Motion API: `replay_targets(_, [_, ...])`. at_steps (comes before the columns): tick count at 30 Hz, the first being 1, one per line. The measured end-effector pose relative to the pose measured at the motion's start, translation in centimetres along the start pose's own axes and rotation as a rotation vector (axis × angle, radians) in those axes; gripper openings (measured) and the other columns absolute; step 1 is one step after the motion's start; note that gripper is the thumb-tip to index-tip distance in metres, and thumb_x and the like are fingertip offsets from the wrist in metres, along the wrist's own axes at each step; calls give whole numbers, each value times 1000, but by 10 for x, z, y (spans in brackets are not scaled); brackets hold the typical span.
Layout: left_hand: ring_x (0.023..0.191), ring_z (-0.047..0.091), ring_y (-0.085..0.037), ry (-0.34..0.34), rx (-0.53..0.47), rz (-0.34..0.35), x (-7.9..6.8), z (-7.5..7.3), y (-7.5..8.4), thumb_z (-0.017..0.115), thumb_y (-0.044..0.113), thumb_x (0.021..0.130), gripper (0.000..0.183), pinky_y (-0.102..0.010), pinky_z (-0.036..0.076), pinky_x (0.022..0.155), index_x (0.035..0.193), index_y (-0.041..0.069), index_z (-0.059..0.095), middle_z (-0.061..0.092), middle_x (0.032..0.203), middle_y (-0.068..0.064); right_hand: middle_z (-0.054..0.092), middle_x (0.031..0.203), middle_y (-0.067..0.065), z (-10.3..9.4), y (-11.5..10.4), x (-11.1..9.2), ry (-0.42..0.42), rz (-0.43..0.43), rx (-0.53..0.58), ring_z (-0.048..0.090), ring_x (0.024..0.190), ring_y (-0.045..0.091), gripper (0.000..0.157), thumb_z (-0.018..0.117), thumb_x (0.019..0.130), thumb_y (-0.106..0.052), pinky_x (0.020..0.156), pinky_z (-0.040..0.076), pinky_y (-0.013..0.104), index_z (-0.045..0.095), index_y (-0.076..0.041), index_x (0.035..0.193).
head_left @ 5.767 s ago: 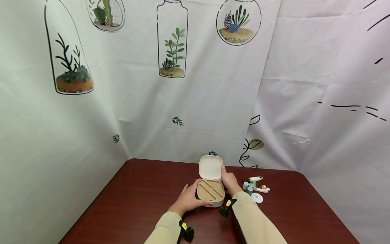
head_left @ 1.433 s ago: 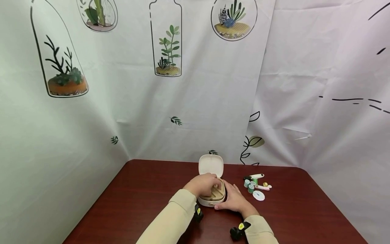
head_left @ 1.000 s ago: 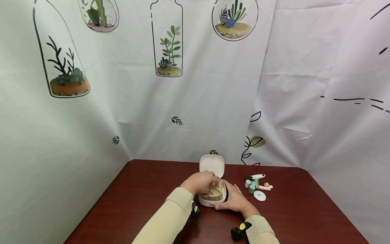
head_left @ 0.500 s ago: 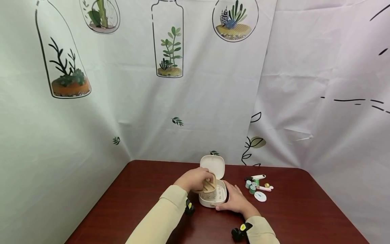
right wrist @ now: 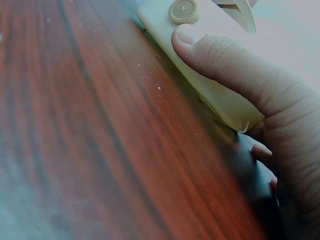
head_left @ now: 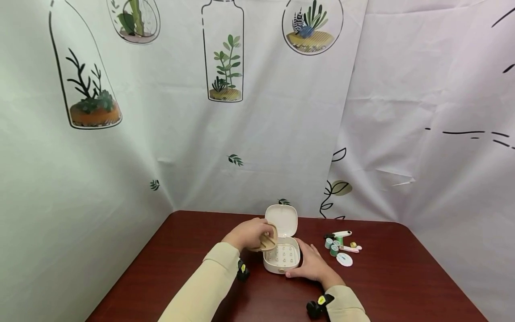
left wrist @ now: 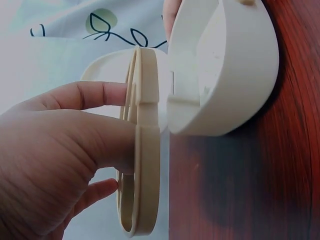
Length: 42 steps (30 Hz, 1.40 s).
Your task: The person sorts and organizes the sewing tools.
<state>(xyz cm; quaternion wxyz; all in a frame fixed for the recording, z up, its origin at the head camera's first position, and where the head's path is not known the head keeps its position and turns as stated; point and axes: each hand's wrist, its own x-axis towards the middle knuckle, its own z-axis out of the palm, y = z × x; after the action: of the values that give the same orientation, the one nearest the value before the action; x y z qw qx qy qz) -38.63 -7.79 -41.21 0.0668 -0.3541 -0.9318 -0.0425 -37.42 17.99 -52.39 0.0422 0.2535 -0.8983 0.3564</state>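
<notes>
A white box (head_left: 276,269) with rounded corners stands on the table, its lid (head_left: 281,220) raised at the back. Small studs dot the box's inner floor. My left hand (head_left: 248,233) pinches a tan divided tray (head_left: 268,241) up and to the left of the box; the left wrist view shows the tray (left wrist: 148,180) on edge, with thumb and fingers reaching inside its rim. My right hand (head_left: 313,264) grips the box's right side. In the right wrist view, the thumb (right wrist: 225,65) lies on the front wall beside a round tan button clasp (right wrist: 183,11).
Right of the box lie several thread spools (head_left: 334,250), a white-handled tool with a dark end (head_left: 342,234), a pink and white strip (head_left: 349,249), a small gold item (head_left: 353,244) and a white disc (head_left: 344,259). A patterned curtain (head_left: 257,134) hangs behind the dark red table (head_left: 193,250).
Earlier the tray sat inside the box with both hands around it. My left hand has since lifted it out leftward, baring the studded floor. The right hand now holds the box's right side.
</notes>
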Motion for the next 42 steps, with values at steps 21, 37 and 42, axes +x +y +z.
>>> replay_targets(21, [97, 58, -14, 81, 79, 32, -15, -7, -12, 79, -2, 68, 40, -30, 51, 83, 93, 28, 71, 62, 102, 10, 53, 145, 4, -1, 0, 0, -2, 14, -17, 46, 137, 31, 111, 90, 60, -59, 117, 12, 67, 42, -13, 150])
replay_targets(37, [94, 57, -16, 87, 58, -15, -28, -1, -35, 78, -7, 64, 45, -31, 51, 80, 90, 28, 71, 59, 98, 9, 54, 145, 6, -1, -2, -1, 10, 8, -14, 47, 136, 31, 112, 91, 60, -57, 116, 13, 68, 43, -10, 149])
replay_targets(42, [92, 57, -16, 92, 43, -21, -31, 4, -42, 78, -6, 64, 43, -31, 51, 79, 90, 27, 71, 59, 96, 8, 53, 145, 7, 0, -3, -1, 11, 6, -7, 47, 136, 31, 113, 92, 60, -56, 117, 13, 68, 43, -9, 149])
